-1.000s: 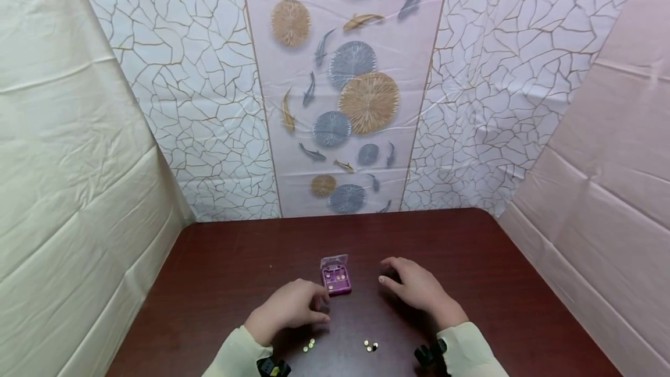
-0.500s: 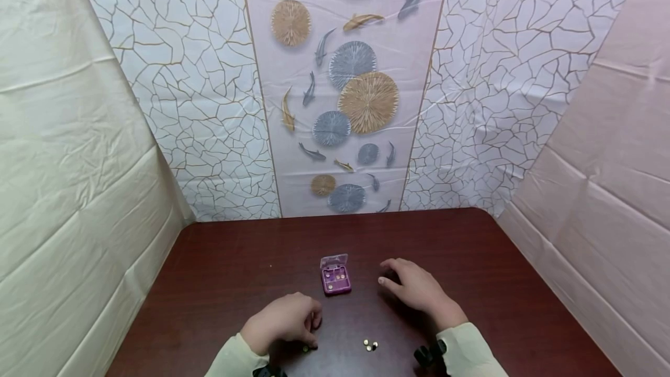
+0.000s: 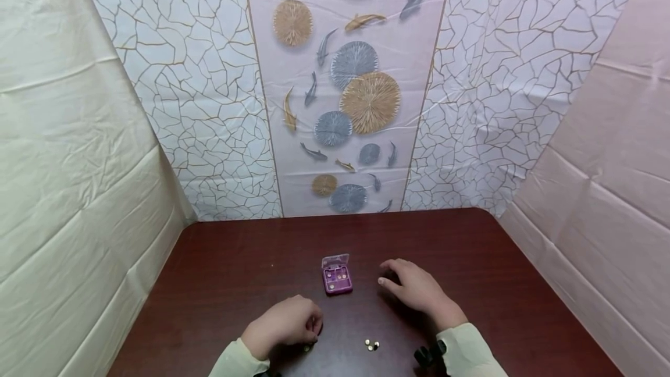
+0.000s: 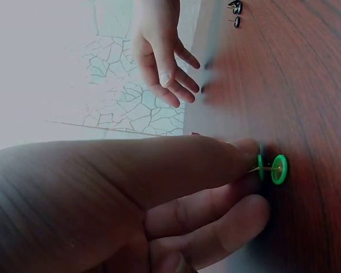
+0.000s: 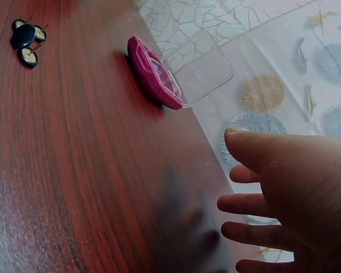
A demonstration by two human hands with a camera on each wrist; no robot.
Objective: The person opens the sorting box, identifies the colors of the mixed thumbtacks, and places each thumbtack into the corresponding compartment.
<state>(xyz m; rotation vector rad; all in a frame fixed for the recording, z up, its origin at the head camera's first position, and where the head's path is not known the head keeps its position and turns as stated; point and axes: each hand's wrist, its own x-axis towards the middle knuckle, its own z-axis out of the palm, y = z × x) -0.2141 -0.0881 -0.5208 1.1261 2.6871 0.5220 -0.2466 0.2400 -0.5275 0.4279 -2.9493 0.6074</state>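
Observation:
My left hand (image 3: 287, 323) is low over the table's near side, thumb and index finger pinching at a small group of green thumbtacks. In the left wrist view one green thumbtack (image 4: 279, 169) lies pin-up just beyond the fingertips; a second green disc (image 4: 261, 168) shows edge-on right at the thumb tip. The fingers hide the rest of the pinch. My right hand (image 3: 416, 287) hovers with relaxed, spread fingers, holding nothing, right of a small magenta case (image 3: 338, 285). The case's clear lid (image 5: 198, 69) stands raised, and several thumbtacks sit in its compartments.
Several black thumbtacks (image 3: 370, 345) lie in a loose cluster between the hands, near the front; the right wrist view shows them close together. The dark red wooden table (image 3: 235, 255) ends at a patterned cloth backdrop (image 3: 209, 132), with pale cloth on both sides.
My left hand has moved from beside the case back toward the near edge, down to the green thumbtacks, its thumb and index finger closing together. The right hand stays in place.

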